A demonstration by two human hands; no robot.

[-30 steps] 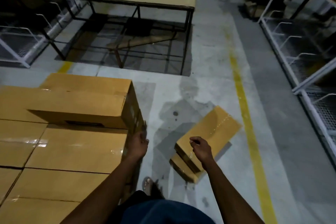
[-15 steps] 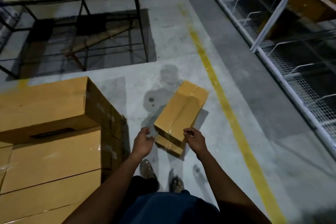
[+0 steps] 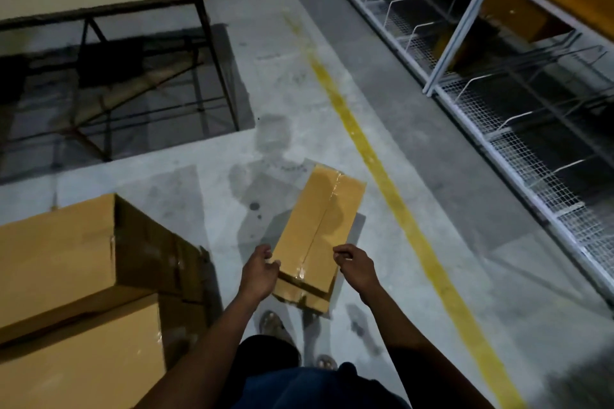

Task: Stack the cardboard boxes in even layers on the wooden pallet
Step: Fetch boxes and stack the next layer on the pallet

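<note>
A long taped cardboard box (image 3: 320, 222) lies on the concrete floor in front of my feet, resting on a second box (image 3: 305, 299) whose near end shows beneath it. My left hand (image 3: 260, 272) curls around the top box's near left corner. My right hand (image 3: 357, 267) has its curled fingertips at the box's near right edge; I cannot tell whether they grip it. The stack of cardboard boxes (image 3: 66, 276) stands at the lower left, one box lying across the top. The stack hides the pallet.
A yellow floor line (image 3: 392, 196) runs diagonally just right of the box. White wire-mesh racks (image 3: 518, 129) line the right side. A metal-framed table (image 3: 99, 0) stands at the upper left with a wooden frame beneath. My sandalled feet (image 3: 275, 325) stand just behind the box.
My view has swung right and down from the stack to the floor box. Both hands have come forward and now sit at the box's near corners, the left touching it.
</note>
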